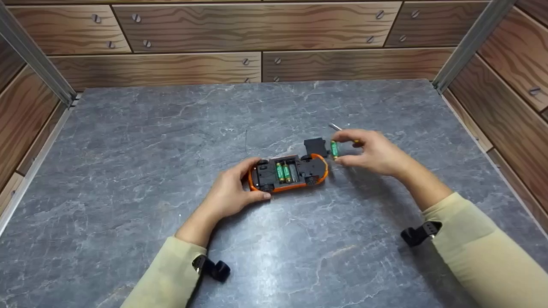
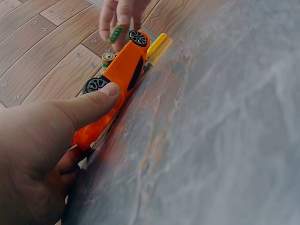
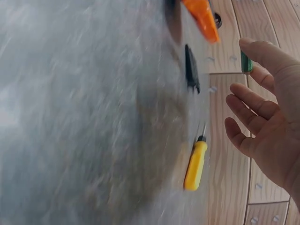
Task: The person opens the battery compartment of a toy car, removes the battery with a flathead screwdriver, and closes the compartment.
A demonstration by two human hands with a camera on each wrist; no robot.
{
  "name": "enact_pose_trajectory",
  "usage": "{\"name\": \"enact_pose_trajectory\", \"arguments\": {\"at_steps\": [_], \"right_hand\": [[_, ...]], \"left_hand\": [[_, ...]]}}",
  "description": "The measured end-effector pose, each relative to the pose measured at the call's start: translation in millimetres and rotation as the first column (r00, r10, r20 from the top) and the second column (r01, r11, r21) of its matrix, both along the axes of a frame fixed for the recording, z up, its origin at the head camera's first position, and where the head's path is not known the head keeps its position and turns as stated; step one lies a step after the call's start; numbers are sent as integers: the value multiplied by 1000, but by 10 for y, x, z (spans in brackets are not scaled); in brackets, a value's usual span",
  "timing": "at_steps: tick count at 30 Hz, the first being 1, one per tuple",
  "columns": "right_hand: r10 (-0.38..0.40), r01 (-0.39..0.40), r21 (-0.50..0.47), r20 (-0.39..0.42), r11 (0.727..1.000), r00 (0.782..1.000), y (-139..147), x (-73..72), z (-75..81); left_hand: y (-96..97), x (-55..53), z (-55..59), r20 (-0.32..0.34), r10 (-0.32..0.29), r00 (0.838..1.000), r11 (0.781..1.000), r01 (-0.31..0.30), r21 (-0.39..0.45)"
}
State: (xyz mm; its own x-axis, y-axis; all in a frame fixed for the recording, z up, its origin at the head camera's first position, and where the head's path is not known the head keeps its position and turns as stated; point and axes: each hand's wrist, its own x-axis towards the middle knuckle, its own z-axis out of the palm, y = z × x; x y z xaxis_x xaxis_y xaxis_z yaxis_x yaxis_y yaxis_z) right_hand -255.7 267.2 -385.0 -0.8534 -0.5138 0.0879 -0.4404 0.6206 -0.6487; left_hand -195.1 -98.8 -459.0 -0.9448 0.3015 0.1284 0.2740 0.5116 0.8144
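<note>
An orange toy car (image 1: 306, 173) lies upside down on the table, its black underside up and its battery compartment uncovered. Two green batteries (image 1: 283, 172) sit side by side in the compartment, and the slot to their right holds none. My left hand (image 1: 231, 188) grips the car's left end, with the thumb (image 2: 101, 96) along its orange side near a wheel. Right of the car, my right hand (image 1: 376, 152) pinches one green battery (image 1: 334, 149) between thumb and fingertips, above the table. The other fingers of that hand (image 3: 267, 105) are spread and loosely bent.
A black battery cover (image 1: 315, 146) lies just behind the car's right end. Partly hidden behind my right hand is a screwdriver with a yellow handle (image 3: 196, 166). Wood-patterned panels (image 1: 257, 28) stand along the back and sides of the grey marbled table (image 1: 171, 128).
</note>
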Motion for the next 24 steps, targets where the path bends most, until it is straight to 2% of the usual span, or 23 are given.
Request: {"name": "enact_pose_trajectory", "arguments": {"at_steps": [11, 17, 24], "right_hand": [[-31, 30, 61, 11, 998, 999, 223, 16, -170], [-27, 23, 117, 25, 993, 999, 242, 29, -256], [-14, 15, 173, -7, 985, 1000, 236, 28, -289]], "left_hand": [[1, 1, 10, 15, 4, 1000, 1000, -4, -1], [2, -1, 10, 24, 6, 1000, 1000, -6, -10], [1, 5, 12, 25, 8, 1000, 1000, -8, -5]]}}
